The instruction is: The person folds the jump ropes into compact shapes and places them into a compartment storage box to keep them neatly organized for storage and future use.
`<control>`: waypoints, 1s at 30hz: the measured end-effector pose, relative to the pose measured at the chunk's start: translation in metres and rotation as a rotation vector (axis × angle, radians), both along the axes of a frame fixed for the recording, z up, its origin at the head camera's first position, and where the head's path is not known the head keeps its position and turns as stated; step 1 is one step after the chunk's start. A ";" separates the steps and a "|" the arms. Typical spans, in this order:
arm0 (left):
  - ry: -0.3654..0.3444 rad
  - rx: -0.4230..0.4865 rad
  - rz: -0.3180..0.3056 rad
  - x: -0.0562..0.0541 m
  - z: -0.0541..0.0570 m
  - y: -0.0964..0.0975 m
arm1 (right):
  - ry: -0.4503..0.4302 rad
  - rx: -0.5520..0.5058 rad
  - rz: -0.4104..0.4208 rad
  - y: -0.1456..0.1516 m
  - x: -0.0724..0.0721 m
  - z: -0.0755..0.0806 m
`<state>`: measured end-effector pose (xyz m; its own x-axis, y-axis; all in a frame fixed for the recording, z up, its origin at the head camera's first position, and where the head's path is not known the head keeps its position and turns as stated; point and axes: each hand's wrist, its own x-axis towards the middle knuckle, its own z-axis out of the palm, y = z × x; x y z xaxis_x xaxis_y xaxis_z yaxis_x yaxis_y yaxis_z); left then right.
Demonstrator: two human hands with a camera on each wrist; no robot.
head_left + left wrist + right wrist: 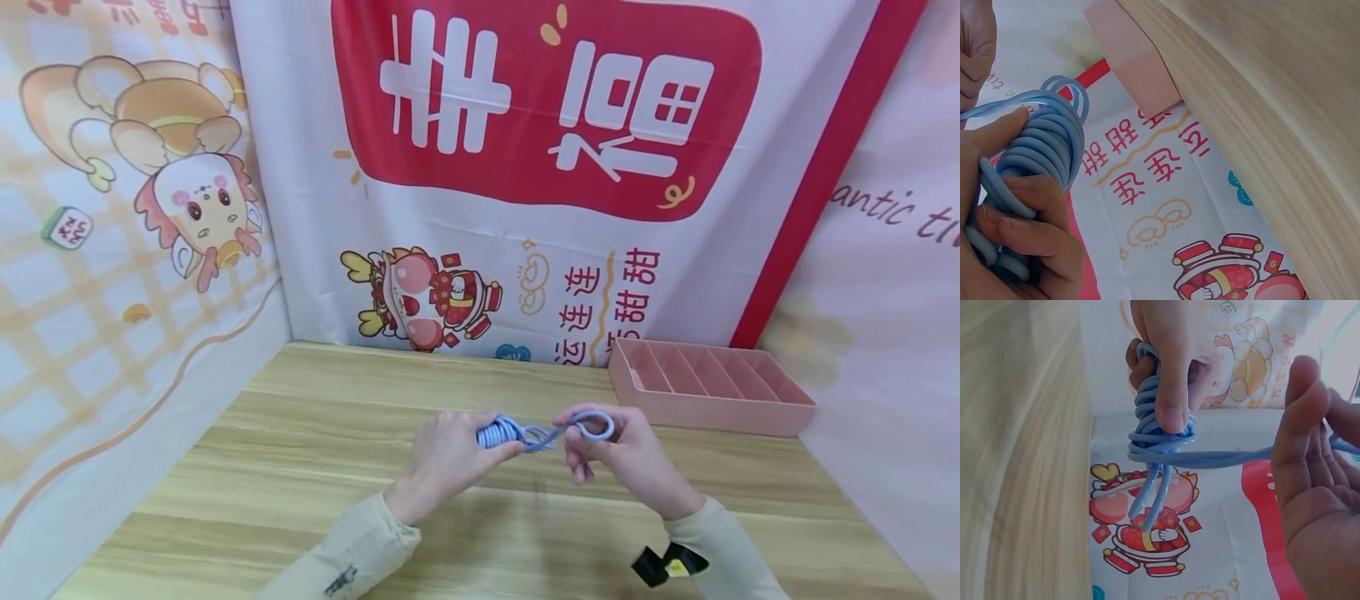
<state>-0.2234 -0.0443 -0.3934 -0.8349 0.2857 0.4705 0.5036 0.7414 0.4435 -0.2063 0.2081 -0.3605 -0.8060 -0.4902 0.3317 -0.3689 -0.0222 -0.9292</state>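
Observation:
A light blue cord [498, 433] is wound into a tight bundle of several turns, held above the table. My left hand [446, 454] grips this bundle, its thumb pressed along the coils [1041, 150] in the left wrist view. Two short loops [1150, 500] stick out of the bundle's end in the right wrist view. From the wraps a doubled strand [1216, 460] runs taut across to my right hand [637, 454]. That hand pinches the strand between thumb and fingers, and a loop end [600, 427] curls out beside the thumb.
A pink compartment box [712, 408] stands at the table's back right corner. The wood-grain table [300, 467] lies beneath both hands. Printed cloths [300, 208] hang behind and at both sides. A black object with a yellow patch [670, 564] shows at the right sleeve.

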 end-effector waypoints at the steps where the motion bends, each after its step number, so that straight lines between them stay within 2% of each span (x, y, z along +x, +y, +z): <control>1: -0.001 -0.001 -0.001 0.000 0.000 0.000 | 0.010 -0.002 -0.005 0.001 0.001 0.001; 8: -0.011 -0.001 -0.005 0.001 0.000 0.002 | 0.171 0.000 0.022 0.003 0.004 0.002; 12: -0.004 0.007 -0.008 0.001 -0.003 0.001 | 0.201 0.046 -0.006 -0.001 0.002 -0.001; 16: -0.020 0.028 -0.010 0.001 -0.005 0.000 | 0.222 -0.002 -0.036 -0.004 -0.001 -0.004; 19: -0.047 0.045 -0.013 0.002 -0.004 0.001 | 0.258 -0.051 -0.119 -0.005 -0.004 -0.005; 23: -0.079 0.057 -0.035 0.004 -0.004 0.003 | 0.285 -0.087 -0.272 -0.006 -0.005 -0.006; 30: -0.079 0.055 -0.073 0.009 -0.003 0.009 | 0.284 -0.118 -0.491 -0.006 -0.004 -0.010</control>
<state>-0.2145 -0.0349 -0.3968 -0.8479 0.3227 0.4206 0.5173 0.6772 0.5233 -0.2102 0.2020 -0.3702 -0.8011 -0.0273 0.5978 -0.5965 0.1169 -0.7940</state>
